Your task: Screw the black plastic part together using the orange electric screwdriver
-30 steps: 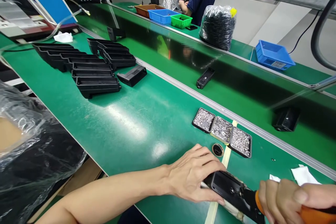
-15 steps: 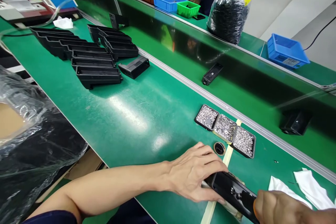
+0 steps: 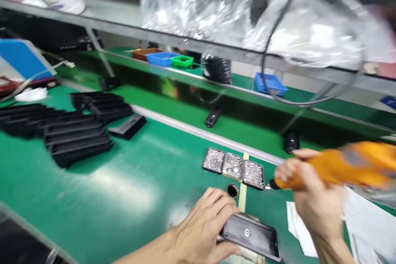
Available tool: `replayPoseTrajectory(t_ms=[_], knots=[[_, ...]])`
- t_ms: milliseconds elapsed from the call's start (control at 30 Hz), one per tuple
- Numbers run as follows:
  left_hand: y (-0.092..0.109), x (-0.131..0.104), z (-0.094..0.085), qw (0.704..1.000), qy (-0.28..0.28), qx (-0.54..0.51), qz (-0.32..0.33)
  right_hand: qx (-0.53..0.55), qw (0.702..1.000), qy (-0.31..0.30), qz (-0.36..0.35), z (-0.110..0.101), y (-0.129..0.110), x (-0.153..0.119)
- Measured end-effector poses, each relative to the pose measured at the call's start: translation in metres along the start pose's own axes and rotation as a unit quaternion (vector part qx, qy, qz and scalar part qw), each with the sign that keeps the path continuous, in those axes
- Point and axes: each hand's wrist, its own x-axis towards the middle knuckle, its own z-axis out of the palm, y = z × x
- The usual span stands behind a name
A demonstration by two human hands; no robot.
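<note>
Right hand [image 3: 312, 198] gripping the driver [image 3: 334, 169] is now lifting off the case [image 3: 252, 237] toward the screw trays [image 3: 234, 166]; left hand [image 3: 204, 231] keeps pinning the case, fingers spread.

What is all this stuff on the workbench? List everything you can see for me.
Black housing: one, black, near edge of the bench, under the left hand.
Electric screwdriver: one, orange, in the right hand, tip by the trays.
Screw trays: three, black with silvery contents, in a row mid-bench.
Round ring: one, dark, just before the trays.
Stacked housings: many, black, left side of the bench.
White cloths: several, lower right.
Conveyor belt: green, behind the bench, carrying black parts.
Bins: brown, blue, green, far side.
Left hand: steadying the housing.
Right hand: gripping the screwdriver.
</note>
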Motion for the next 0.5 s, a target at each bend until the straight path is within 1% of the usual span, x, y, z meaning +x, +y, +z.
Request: replayPoseTrajectory(t_ms=[33,67,133,200,233,267,300,333,367,400,433,467,500], knots=[[0.004,0.005,0.001,0.999,-0.009,0.034,0.013,-0.027,1.000,-0.001,0.007,0.003,0.003,0.008],[0.006,0.009,0.005,0.996,-0.015,0.073,0.040,-0.054,0.998,-0.008,0.013,0.003,0.006,0.014],[0.007,0.019,0.020,0.980,-0.015,0.156,0.121,-0.116,0.992,-0.034,0.034,-0.005,0.012,0.019],[0.005,0.026,0.034,0.959,-0.001,0.208,0.194,-0.192,0.978,-0.044,0.062,-0.024,0.017,0.011],[0.004,0.028,0.038,0.956,0.009,0.206,0.210,-0.235,0.968,-0.039,0.077,-0.037,0.021,0.002],[0.003,0.029,0.038,0.962,0.020,0.178,0.205,-0.279,0.956,-0.030,0.091,-0.051,0.026,-0.010],[0.003,0.030,0.036,0.977,0.030,0.122,0.175,-0.321,0.942,-0.021,0.101,-0.066,0.034,-0.025],[0.005,0.030,0.030,0.991,0.041,0.038,0.123,-0.359,0.927,-0.012,0.107,-0.080,0.044,-0.041],[0.006,0.031,0.023,0.995,0.051,-0.069,0.052,-0.391,0.914,-0.009,0.112,-0.092,0.056,-0.057],[0.009,0.032,0.015,0.980,0.062,-0.187,-0.033,-0.417,0.902,-0.005,0.107,-0.103,0.071,-0.074],[0.011,0.034,0.007,0.941,0.078,-0.306,-0.120,-0.435,0.895,-0.005,0.097,-0.112,0.086,-0.089],[0.014,0.036,0.001,0.883,0.098,-0.412,-0.203,-0.446,0.891,-0.001,0.081,-0.117,0.100,-0.101],[0.015,0.039,-0.004,0.814,0.119,-0.499,-0.272,-0.444,0.894,-0.001,0.064,-0.120,0.113,-0.110]])
